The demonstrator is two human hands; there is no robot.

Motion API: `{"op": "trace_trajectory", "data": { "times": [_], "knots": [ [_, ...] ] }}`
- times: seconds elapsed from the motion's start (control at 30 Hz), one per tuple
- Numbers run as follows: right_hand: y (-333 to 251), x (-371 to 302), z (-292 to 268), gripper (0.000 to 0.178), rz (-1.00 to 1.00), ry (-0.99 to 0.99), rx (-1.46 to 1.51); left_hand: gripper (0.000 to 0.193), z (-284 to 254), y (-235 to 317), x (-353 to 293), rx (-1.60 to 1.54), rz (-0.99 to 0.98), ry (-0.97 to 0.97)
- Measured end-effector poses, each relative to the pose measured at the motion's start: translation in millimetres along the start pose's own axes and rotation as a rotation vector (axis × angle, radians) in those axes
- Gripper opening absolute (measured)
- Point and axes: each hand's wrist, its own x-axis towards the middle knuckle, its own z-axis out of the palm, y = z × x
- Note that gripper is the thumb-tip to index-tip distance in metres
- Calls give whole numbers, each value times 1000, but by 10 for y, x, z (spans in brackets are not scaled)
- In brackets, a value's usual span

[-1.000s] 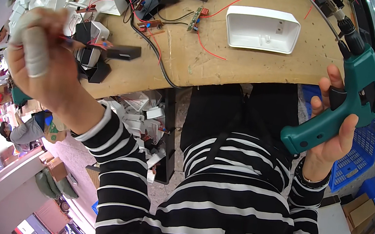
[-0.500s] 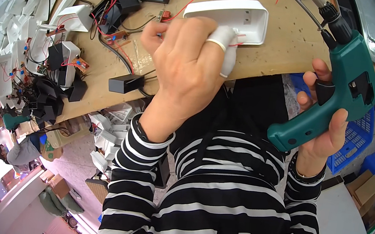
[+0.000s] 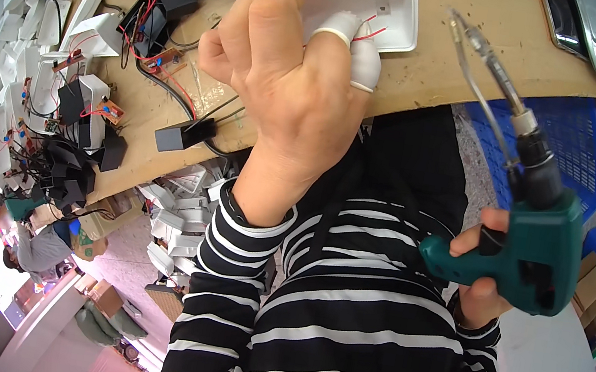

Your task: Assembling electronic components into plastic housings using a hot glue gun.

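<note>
The white rectangular plastic housing (image 3: 399, 29) is on the brown tabletop (image 3: 439, 80), hollow side showing, partly hidden behind my left hand (image 3: 293, 96). Those fingers are curled in, white covers (image 3: 364, 66) on two, thin red wires (image 3: 371, 35) poking out beside them; can't tell what's pinched there. My right hand (image 3: 478, 306)'s wrapped round a dark green pistol-shaped tool (image 3: 549, 249) with a long metal tip.

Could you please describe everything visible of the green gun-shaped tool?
The green tool has a plastic-looking body with a dark side opening, black trigger and black collar. A slim metal rod, with a thin bent tube alongside, points up and left toward the bench. The right hand holds it aloft by the handle.
</note>
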Motion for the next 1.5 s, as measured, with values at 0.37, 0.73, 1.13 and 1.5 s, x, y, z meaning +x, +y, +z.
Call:
{"op": "trace_trajectory", "data": {
  "times": [0.37, 0.73, 1.13, 1.5],
  "knots": [
    [24, -88, -33, 59, -2, -215, -279, 12, -45, 50, 60, 242, 139, -32],
    [6, -120, 107, 57, 177, -215, -219, 12, 162, 47, 52, -2, 31, 58],
    [-7, -122, 132, 58, 146, -179, -261, 12, 49, -47, 95, -80, 109, -20],
    [29, -82, 200, 55, 115, -136, -226, 11, 226, -1, 111, -537, 84, 331]
  ]
}}
